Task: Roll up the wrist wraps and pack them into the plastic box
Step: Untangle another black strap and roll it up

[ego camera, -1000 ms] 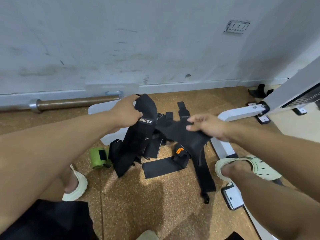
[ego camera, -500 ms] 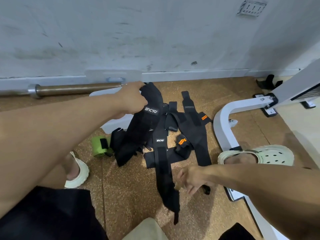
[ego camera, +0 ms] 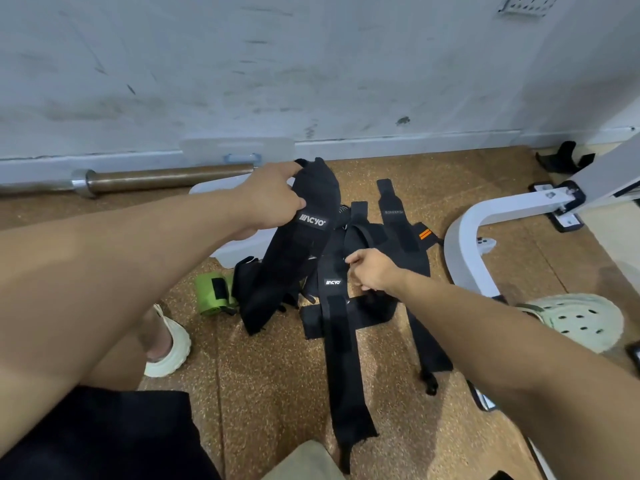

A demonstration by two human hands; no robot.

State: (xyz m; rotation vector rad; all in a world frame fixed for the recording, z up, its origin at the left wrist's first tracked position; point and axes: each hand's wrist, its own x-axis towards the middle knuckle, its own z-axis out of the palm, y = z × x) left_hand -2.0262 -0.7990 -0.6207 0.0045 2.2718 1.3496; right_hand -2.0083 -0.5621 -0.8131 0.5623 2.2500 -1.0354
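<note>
Holding: the left hand (ego camera: 273, 199) is gripping a bunch of black wrist wraps (ego camera: 294, 244) by their upper end, fingers curled round the fabric, lifting them so that they are hanging down toward the cork floor (ego camera: 270, 393).
Wraps' look: they are showing as long, flat black bands, one carrying a white logo patch just under the left hand; none of the black ones is rolled.
Long wrap (ego camera: 341, 358): it is lying stretched out flat on the floor, running from the pile toward the near edge, with a small logo patch near its upper part.
Pile (ego camera: 391, 244): more black wraps are lying crossed over one another by the wall side of the floor, one showing an orange tag.
Green wrap (ego camera: 213, 292): it is sitting rolled up on the floor, just left of the hanging bunch.
Plastic box (ego camera: 239, 244): a white, translucent box is lying behind the left forearm, mostly hidden.
Right hand (ego camera: 375, 273): it is reaching over the pile, fingers curled and pinching at the black fabric beside the long wrap's patch; whether it is truly grasping the band I cannot tell.
Change: half a second ago the right hand was lower, near the long wrap's loose end; it is now moving up to the pile, while the left hand is keeping its grip.
Surroundings: a barbell (ego camera: 156, 180) is lying along the wall, a white bench frame (ego camera: 485, 230) standing at the right.
</note>
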